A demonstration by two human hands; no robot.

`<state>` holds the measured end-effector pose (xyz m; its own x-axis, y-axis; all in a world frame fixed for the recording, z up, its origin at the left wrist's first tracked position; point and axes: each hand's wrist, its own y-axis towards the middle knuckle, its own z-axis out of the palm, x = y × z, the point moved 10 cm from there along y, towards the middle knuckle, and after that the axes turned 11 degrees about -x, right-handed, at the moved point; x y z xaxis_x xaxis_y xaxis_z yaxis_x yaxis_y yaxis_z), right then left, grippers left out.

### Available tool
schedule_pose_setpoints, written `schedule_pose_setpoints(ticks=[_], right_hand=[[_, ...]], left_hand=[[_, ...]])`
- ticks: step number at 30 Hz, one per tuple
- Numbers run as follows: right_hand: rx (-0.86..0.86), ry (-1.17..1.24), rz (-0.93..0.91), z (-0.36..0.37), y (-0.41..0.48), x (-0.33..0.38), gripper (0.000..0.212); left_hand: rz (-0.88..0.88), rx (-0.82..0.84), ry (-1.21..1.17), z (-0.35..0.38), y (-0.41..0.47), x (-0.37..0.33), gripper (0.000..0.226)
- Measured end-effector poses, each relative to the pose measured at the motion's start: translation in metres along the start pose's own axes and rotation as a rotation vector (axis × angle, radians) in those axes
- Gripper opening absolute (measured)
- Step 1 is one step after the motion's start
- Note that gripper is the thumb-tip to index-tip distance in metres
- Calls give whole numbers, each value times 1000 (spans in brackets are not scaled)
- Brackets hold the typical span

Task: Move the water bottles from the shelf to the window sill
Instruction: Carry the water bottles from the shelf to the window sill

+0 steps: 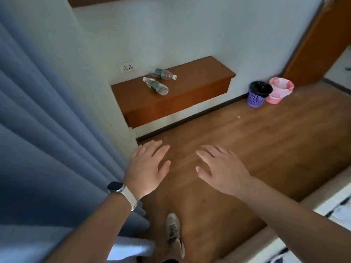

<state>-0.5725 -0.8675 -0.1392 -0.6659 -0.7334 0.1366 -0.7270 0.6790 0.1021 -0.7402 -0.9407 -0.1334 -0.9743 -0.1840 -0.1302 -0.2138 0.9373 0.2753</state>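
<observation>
Nothing moved yet: we hold our left hand and right hand spread and empty, with the nearer bottle and farther bottle lying sideways on the shelf well ahead of them, window sill out of view.

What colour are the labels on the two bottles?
Dark green: rear bottle, front bottle; head view.

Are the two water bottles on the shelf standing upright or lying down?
Lying down: the rear bottle and front bottle both rest on their sides on the shelf.
</observation>
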Motion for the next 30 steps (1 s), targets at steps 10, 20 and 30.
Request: schedule_pose_setpoints(ticks=[10, 20, 30], right_hand=[[17, -42, 118, -10, 140, -29, 61], [2, -89, 162, -12, 210, -32, 61], [-11, -49, 90, 8, 273, -49, 62]], left_hand=[[119, -80, -76, 28, 130, 59, 50], [156, -93, -91, 36, 205, 103, 51], [80, -68, -27, 64, 242, 131, 47]])
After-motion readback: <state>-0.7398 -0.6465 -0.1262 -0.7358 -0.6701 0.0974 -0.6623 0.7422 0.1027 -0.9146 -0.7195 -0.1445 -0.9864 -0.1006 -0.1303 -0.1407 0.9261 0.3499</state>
